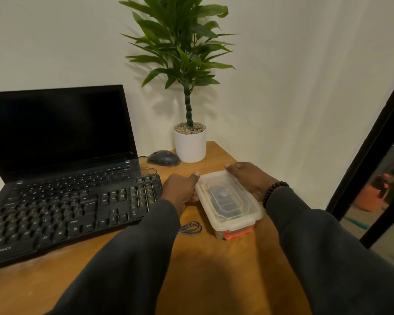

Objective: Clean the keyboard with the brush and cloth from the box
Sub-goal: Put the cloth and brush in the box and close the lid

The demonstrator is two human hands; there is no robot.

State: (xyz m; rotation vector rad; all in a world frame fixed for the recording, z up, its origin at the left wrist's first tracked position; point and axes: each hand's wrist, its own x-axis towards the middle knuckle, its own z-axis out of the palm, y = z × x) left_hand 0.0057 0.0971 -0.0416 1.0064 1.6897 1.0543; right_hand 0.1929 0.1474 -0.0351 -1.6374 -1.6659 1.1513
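Observation:
A clear plastic box (228, 201) with a lid and an orange clasp at its near end sits on the wooden desk (214, 269), right of a black keyboard (66, 212). My left hand (180, 189) grips the box's far left side, thumb on the lid's edge. My right hand (250, 178) holds the far right side, fingers curled over the lid's corner. Dark contents show dimly through the lid; brush and cloth cannot be told apart.
An open black laptop (55, 133) stands behind the keyboard. A dark mouse (164, 158) and a potted plant in a white pot (190, 144) stand at the desk's back. A coiled cable (191, 228) lies beside the box. The desk's right edge runs close to the box.

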